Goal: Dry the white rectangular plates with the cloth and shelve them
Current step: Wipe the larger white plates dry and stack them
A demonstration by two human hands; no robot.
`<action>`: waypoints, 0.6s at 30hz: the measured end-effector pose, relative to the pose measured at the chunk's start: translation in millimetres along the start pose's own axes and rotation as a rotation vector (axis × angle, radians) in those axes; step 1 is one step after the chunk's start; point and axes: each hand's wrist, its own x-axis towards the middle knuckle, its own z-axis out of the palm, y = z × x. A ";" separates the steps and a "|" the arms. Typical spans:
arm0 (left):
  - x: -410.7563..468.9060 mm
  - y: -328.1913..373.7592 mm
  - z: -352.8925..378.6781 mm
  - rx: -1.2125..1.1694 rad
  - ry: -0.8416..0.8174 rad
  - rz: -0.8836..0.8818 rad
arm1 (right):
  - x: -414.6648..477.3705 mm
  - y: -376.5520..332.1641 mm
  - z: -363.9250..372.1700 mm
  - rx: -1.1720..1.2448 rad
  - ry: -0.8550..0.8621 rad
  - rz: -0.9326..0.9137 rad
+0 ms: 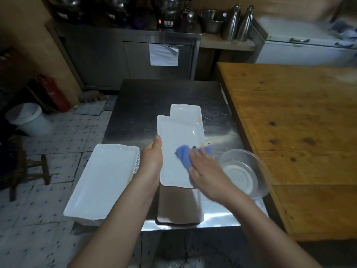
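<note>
Head-view reviewer: status on the hands?

Me: left hand (151, 157) grips the plate (173, 136) by its left long edge. Thumb is over the rim, fingers are hidden underneath. Plate is lifted clear of the steel table (146, 97), face toward me, so I can see the side I'm wiping. Right hand (205, 172) holds the blue cloth (182, 156) bunched under its fingers and presses it onto the near right part of the plate. Hand is motion-blurred, so I can't tell the thumb position.

Head-view reviewer: why two piles?

Me: my read is that they keep done and not-done apart. The stack (104, 180) sits at the table's near left corner, just beside my left wrist. Another plate (185, 112) lies flat behind the held one, maybe with more under it. Can't tell which pile is which. Glass bowl (243, 171) sits just right of my right hand, out of the wiping path.

Head-view reviewer: progress?

Me: drying step, midway at best. No shelf in view, and nothing shelved that I can see. Risk: a one-hand edge grip on a possibly wet plate, so cloth pressure should stay light.
</note>
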 end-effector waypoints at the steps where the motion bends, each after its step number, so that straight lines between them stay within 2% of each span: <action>1: 1.3 -1.9 -0.8 -0.004 0.005 0.003 | -7.8 -7.2 5.7 0.063 -0.034 -0.009; 3: 1.9 -6.2 0.3 0.005 -0.012 -0.001 | -5.9 -16.4 12.4 0.134 -0.049 -0.030; 5: -0.3 -9.6 4.0 0.014 -0.025 -0.022 | 8.4 -18.2 12.9 0.086 -0.012 -0.007; 9: -5.3 -16.1 10.5 -0.060 -0.082 -0.031 | 35.1 -6.4 4.9 -0.015 0.104 0.154; 12: -7.7 -18.1 7.8 -0.072 -0.094 -0.024 | 44.1 2.8 3.1 -0.037 0.122 0.272; 15: -7.8 -20.7 3.5 -0.073 -0.082 -0.020 | 45.8 11.2 4.8 0.057 0.133 0.340; 18: -10.0 -26.8 1.2 -0.060 -0.083 -0.023 | 39.9 17.4 9.5 0.196 0.249 0.335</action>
